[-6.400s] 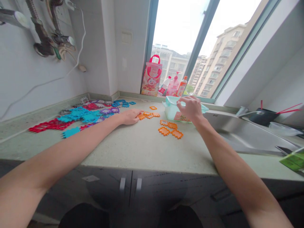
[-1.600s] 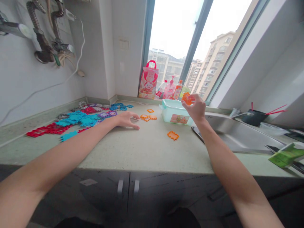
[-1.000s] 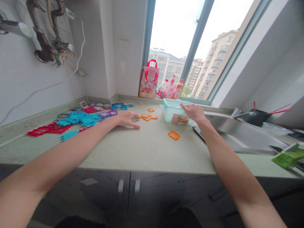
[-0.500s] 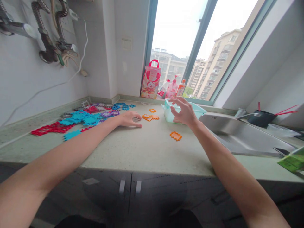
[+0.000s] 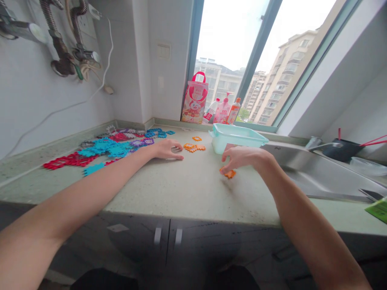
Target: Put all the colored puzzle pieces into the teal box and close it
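My left hand [image 5: 167, 150] rests at the counter with its fingers apart and nothing held. Just right of it lie several orange notched plastic building pieces [image 5: 194, 148], with another orange piece [image 5: 197, 138] behind them. My right hand [image 5: 240, 158] reaches down over a single orange building piece [image 5: 229, 174]. Its fingers are curved and apart, with the fingertips at the piece's left edge, partly covering it; whether they touch it is unclear. Behind this hand stands a pale green plastic tub [image 5: 238, 137]. Left of my left hand spread turquoise pieces [image 5: 104, 148] and red pieces [image 5: 71, 160].
Purple pieces [image 5: 145, 141] and blue pieces [image 5: 159, 133] lie at the back left. A steel sink [image 5: 299, 173] is set in the counter at right. A pink bag [image 5: 195, 102] and several bottles [image 5: 223, 110] stand by the window. The counter's front edge runs below my arms.
My right hand has come down from above the tub to the single orange piece in front of it. My left hand stays in place. The view has shifted slightly.
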Motion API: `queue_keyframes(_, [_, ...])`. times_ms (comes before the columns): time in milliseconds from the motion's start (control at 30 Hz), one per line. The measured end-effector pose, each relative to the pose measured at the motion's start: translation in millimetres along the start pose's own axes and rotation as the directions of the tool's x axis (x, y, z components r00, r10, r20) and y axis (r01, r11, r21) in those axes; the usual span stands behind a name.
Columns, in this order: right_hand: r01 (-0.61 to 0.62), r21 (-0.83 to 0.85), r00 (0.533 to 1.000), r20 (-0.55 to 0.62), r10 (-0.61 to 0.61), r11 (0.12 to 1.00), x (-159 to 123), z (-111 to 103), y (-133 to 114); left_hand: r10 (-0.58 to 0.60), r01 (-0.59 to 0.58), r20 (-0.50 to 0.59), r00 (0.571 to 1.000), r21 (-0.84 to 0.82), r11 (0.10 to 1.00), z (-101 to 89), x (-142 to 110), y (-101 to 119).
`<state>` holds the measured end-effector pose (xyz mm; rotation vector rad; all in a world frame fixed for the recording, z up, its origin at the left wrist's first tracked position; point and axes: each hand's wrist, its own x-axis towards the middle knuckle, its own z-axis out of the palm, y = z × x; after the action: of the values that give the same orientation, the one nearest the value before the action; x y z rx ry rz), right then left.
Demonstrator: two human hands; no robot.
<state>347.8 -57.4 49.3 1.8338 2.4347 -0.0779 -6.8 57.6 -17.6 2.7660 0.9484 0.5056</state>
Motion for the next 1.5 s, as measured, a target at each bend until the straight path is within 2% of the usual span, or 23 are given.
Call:
queue_keyframes(133, [-0.01, -0.062, 0.996, -0.09, 0.005, 0.998, -4, 6, -18, 0.008, -0.008, 0.001, 1.0, -0.001, 1.0, 0.7, 1, 1])
queue_keyframes(200, [0.038, -0.068, 0.995, -0.094, -0.044, 0.997, 0, 11, -32, -0.002, 0.002, -0.006, 1.0, 0.016, 1.0, 2.1, 2, 3])
queue_keyframes(300, [0.252, 0.029, 0.961, -0.121, -0.247, 0.967, 13, 21, -49, -0.021, 0.023, -0.026, 0.999, 0.077, 0.997, 5.2, 5, 8])
queue_keyframes(400, [0.47, 0.172, 0.87, -0.251, -0.423, 0.866, 28, 31, -55, -0.02, 0.023, -0.029, 0.999, 0.122, 0.992, 7.1, 7, 11])
queue_keyframes(433, [0.505, 0.215, 0.853, -0.272, -0.446, 0.836, 31, 33, -54, -0.018, 0.021, -0.025, 1.0, 0.125, 0.992, 7.1, 7, 11])
queue_keyframes(500, [0.518, 0.28, 0.851, -0.261, -0.455, 0.808, 36, 37, -51, -0.018, 0.02, -0.018, 1.0, 0.125, 0.992, 6.7, 6, 12])
queue_keyframes(600, [0.474, 0.288, 0.874, -0.266, -0.405, 0.832, 41, 45, -45, -0.016, 0.016, -0.001, 1.0, 0.123, 0.992, 5.9, 5, 10])
queue_keyframes(667, [0.449, 0.276, 0.862, -0.383, -0.331, 0.85, 47, 55, -45, -0.012, 0.011, 0.005, 1.0, 0.117, 0.993, 6.3, 5, 9])
queue_keyframes(767, [0.41, 0.274, 0.763, -0.626, -0.162, 0.87, 64, 72, -47, -0.01, 0.01, 0.003, 1.0, 0.105, 0.994, 7.9, 6, 6])
queue_keyframes(800, [0.388, 0.282, 0.731, -0.674, -0.107, 0.877, 72, 77, -48, -0.005, 0.005, 0.002, 1.0, 0.106, 0.994, 8.2, 6, 6])
queue_keyframes(867, [0.327, 0.316, 0.703, -0.711, -0.007, 0.891, 89, 82, -50, 0.011, -0.012, 0.007, 1.0, 0.113, 0.994, 8.3, 6, 6])
queue_keyframes(1033, [0.132, 0.335, 0.728, -0.672, 0.138, 0.933, 120, 76, -55, 0.007, -0.01, 0.019, 1.0, 0.131, 0.991, 5.6, 3, 13])
queue_keyframes(1233, [-0.075, 0.257, 0.811, -0.546, 0.209, 0.963, 124, 78, -59, 0.004, -0.007, 0.022, 1.0, 0.135, 0.991, 5.3, 2, 15])
queue_keyframes(1333, [-0.08, 0.238, 0.839, -0.509, 0.195, 0.968, 122, 81, -58, 0.003, -0.007, 0.032, 0.999, 0.143, 0.99, 5.8, 2, 13])
queue_keyframes(1500, [0.009, 0.216, 0.867, -0.488, 0.1, 0.976, 120, 80, -57, 0.006, -0.01, 0.033, 0.999, 0.149, 0.989, 5.3, 3, 15])
